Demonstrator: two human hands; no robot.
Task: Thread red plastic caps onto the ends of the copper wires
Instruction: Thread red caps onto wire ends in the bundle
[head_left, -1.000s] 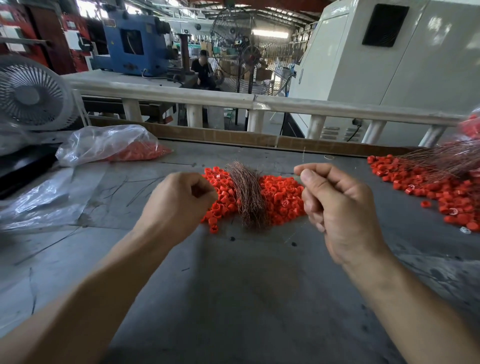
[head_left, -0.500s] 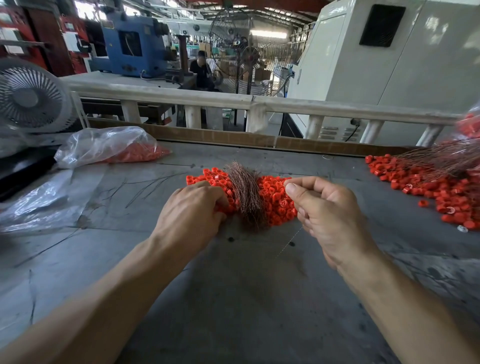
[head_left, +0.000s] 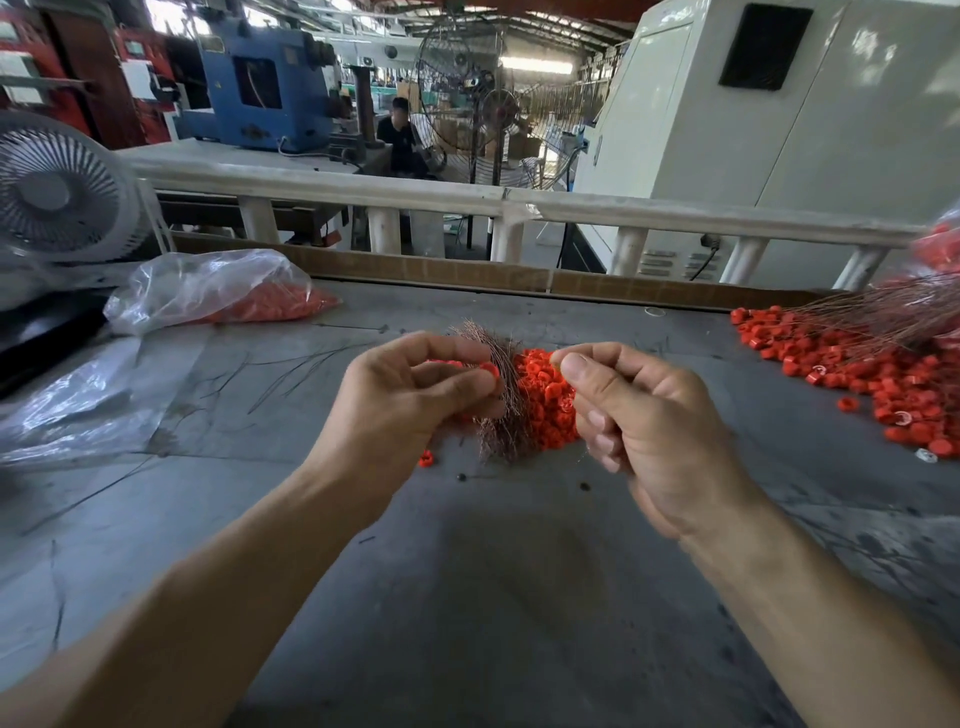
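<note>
A heap of red plastic caps (head_left: 545, 400) lies mid-table, with a bundle of short copper wires (head_left: 501, 415) across it. My left hand (head_left: 410, 395) is raised over the heap's left side and pinches one red cap (head_left: 490, 370) between thumb and fingers. My right hand (head_left: 639, 415) hovers over the right side, thumb pressed to forefinger on a thin copper wire that is barely visible. The two hands face each other a short gap apart.
A second spread of red caps (head_left: 878, 374) with long capped wires (head_left: 883, 312) lies at the right. A clear bag of caps (head_left: 218, 296) and loose plastic sheet (head_left: 78, 410) sit at left beside a white fan (head_left: 57, 192). A railing (head_left: 467, 200) borders the far table edge.
My left hand dipped into the cap heap, then lifted with a cap pinched. My right hand came down and inward with its wire, so both hands now meet above the heap.
</note>
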